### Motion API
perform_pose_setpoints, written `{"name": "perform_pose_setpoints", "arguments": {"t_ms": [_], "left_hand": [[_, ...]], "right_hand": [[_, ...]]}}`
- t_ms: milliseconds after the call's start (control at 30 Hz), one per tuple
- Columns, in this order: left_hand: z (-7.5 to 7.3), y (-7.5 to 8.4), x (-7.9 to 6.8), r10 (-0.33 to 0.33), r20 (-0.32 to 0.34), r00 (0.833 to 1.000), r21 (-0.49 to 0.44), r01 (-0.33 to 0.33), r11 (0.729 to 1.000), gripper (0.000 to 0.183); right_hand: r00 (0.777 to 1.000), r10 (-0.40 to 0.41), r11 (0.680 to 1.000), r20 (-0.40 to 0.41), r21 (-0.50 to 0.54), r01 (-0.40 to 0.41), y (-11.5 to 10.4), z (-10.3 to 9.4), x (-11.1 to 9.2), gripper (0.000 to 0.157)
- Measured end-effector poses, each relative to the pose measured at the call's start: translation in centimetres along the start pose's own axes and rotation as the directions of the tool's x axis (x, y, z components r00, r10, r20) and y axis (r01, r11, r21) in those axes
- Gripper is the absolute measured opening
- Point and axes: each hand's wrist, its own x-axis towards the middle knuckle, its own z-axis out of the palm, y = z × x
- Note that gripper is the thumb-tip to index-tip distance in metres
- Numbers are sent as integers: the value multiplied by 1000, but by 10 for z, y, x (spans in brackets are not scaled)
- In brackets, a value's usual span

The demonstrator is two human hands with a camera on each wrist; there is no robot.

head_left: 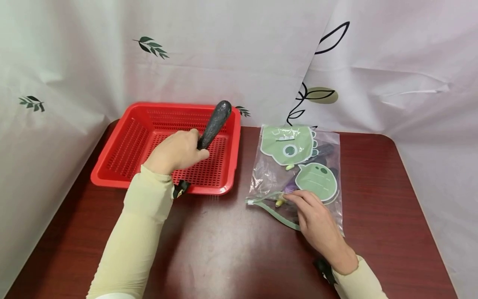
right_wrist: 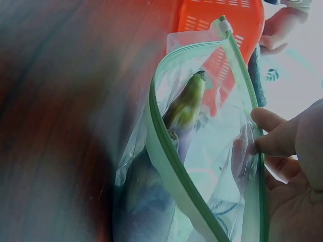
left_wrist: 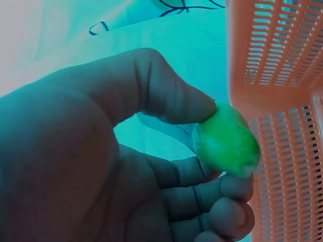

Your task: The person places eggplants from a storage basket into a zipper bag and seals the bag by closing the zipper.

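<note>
My left hand [head_left: 178, 153] grips a long, dark green cucumber [head_left: 215, 123] by its lower end, over the red basket. In the left wrist view, the cucumber's paler green end [left_wrist: 227, 143] shows between thumb and fingers. My right hand [head_left: 319, 222] pinches one edge of a clear zip bag [head_left: 267, 178] with green cartoon prints. Its zip mouth gapes, with the white slider at the left corner. Inside, the right wrist view shows a purple eggplant with a yellow-green stem end [right_wrist: 187, 103] and a darker, purplish vegetable [right_wrist: 144, 196] beside it.
The red perforated basket [head_left: 237, 160] stands at the back left of the dark red-brown table [head_left: 209, 249]. White curtains [head_left: 224, 50] with leaf prints hang close behind and along both sides. The bag lies to the right of the basket.
</note>
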Motion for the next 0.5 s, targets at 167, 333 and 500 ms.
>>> {"name": "perform_pose_setpoints", "arguments": {"t_ms": [167, 333, 500], "left_hand": [[4, 3, -10, 10, -65, 998, -28, -12, 1000, 28], [8, 8, -22, 17, -88, 996, -67, -23, 997, 25], [14, 11, -32, 28, -122, 992, -91, -39, 995, 22]], "right_hand": [[1000, 3, 1000, -3, 0, -3, 0, 0, 0, 35], [1000, -5, 1000, -15, -5, 5, 1, 0, 0, 36], [1000, -6, 1000, -11, -4, 6, 1, 0, 0, 36]]}}
